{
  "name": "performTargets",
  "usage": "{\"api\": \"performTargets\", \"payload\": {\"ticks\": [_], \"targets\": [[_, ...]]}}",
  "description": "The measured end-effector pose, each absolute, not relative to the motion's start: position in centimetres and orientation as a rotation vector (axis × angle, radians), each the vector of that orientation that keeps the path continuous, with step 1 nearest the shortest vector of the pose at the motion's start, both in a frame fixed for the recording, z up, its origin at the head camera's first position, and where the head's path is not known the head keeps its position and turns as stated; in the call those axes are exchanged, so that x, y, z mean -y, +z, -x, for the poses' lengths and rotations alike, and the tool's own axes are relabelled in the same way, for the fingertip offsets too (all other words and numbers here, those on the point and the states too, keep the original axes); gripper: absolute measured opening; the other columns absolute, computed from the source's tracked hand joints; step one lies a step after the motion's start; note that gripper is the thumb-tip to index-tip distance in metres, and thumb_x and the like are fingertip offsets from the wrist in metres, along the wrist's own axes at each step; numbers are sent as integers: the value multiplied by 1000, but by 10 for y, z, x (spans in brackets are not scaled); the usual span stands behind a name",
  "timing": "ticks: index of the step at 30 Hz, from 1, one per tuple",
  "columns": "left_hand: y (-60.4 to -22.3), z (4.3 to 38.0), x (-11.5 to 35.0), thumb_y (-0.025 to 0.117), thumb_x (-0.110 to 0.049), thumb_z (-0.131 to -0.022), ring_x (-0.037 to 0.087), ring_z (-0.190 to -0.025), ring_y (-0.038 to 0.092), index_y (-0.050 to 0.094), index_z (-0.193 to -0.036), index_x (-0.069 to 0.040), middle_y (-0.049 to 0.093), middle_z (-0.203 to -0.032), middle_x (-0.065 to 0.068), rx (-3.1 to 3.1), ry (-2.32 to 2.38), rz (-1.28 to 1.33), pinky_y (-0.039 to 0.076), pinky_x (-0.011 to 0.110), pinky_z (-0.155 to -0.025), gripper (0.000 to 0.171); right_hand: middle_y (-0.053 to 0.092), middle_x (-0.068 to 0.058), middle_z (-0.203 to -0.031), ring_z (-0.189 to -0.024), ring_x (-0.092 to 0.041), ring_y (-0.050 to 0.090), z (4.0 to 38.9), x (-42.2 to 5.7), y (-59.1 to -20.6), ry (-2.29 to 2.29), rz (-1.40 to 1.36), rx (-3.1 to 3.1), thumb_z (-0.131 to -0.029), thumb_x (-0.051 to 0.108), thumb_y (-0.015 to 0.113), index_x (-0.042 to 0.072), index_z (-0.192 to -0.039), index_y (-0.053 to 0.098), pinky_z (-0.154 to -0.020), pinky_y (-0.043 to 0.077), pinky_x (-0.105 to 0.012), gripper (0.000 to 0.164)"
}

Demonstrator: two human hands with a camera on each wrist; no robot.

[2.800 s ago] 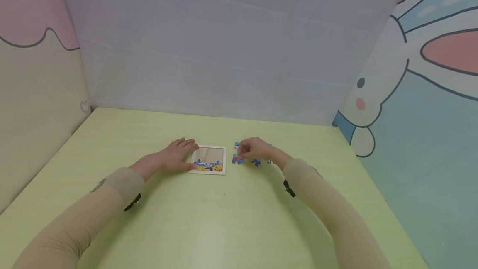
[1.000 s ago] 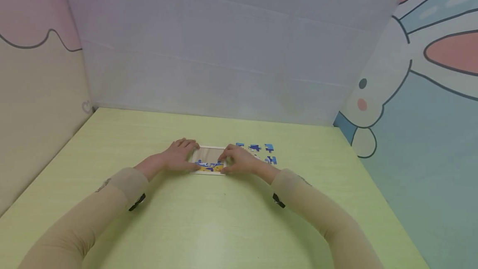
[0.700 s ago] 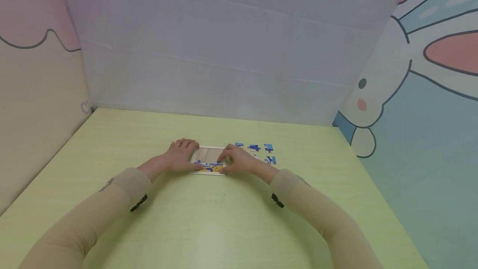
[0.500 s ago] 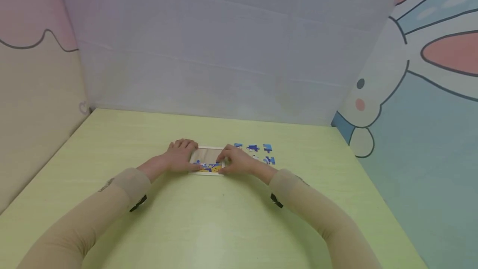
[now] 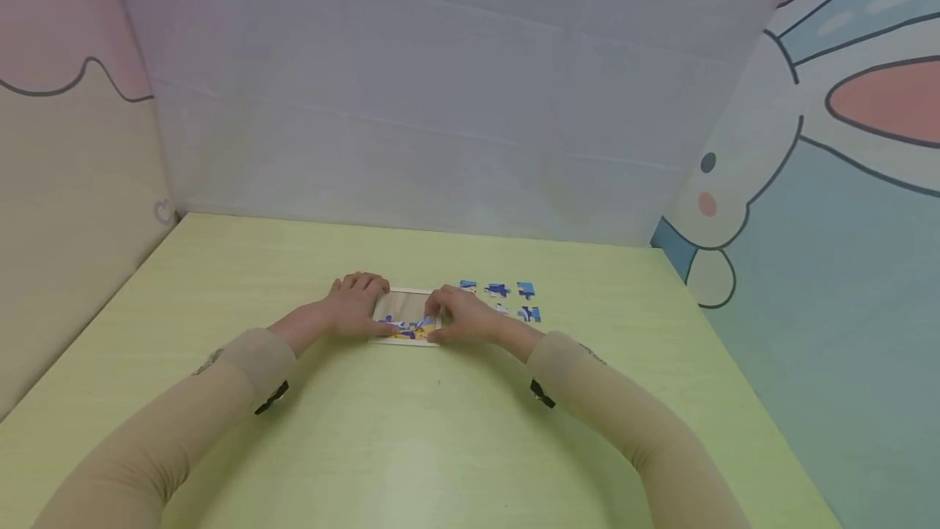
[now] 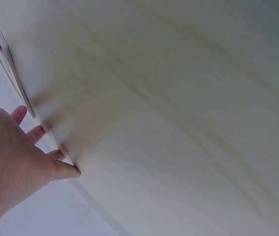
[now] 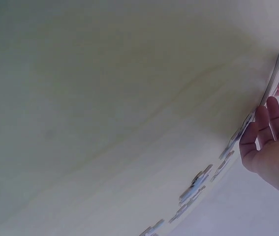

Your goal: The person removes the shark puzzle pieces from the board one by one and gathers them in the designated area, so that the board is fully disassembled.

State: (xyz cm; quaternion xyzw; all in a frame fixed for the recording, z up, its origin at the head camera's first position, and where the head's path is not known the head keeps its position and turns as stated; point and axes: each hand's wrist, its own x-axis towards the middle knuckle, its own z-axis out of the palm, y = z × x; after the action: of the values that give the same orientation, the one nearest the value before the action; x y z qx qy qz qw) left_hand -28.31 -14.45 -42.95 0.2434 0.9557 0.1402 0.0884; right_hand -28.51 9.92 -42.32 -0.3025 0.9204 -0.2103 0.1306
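A square wooden puzzle tray (image 5: 404,343) lies on the table, its near part filled with blue and yellow picture pieces (image 5: 404,334) and its far part bare wood. My left hand (image 5: 356,307) rests along the tray's left side, fingers spread, thumb reaching over the near pieces. At the lower right corner my right hand (image 5: 470,317) pinches a puzzle piece (image 5: 423,325) between thumb and index finger, partly hidden by them. In the right wrist view, that hand's other fingers (image 7: 262,123) bend loosely beside the tray edge (image 7: 273,81).
Several loose blue puzzle pieces (image 5: 497,291) lie right of the tray, some partly behind the right hand. A pale wall (image 5: 411,145) closes off the table's (image 5: 419,431) far edge, and cartoon-painted panels (image 5: 830,284) flank it.
My right hand has moved left from the loose pieces to the tray's lower right corner, then stayed there. My left thumb has slid further over the near pieces.
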Motion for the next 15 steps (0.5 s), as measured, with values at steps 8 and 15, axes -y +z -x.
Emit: {"api": "performTargets", "payload": {"ticks": [8, 15], "targets": [[-431, 283, 145, 62, -59, -81, 51, -134, 20, 38, -135, -7, 31, -145, 23, -2843, 430, -719, 14, 70, -105, 79, 58, 8, -93, -86, -10, 53, 285, -98, -422, -692, 881, -2625, -80, 23, 76, 21, -99, 56, -76, 45, -24, 27], [-433, 284, 145, 61, -61, -81, 49, -135, 19, 38, -136, -9, 31, -147, 20, -2853, 405, -714, 14, 70, -105, 79, 62, 8, -89, -81, -8, 57, 284, -102, -417, -751, 886, -2599, -84, 19, 72, 21, -100, 57, -71, 48, -22, 22]]}}
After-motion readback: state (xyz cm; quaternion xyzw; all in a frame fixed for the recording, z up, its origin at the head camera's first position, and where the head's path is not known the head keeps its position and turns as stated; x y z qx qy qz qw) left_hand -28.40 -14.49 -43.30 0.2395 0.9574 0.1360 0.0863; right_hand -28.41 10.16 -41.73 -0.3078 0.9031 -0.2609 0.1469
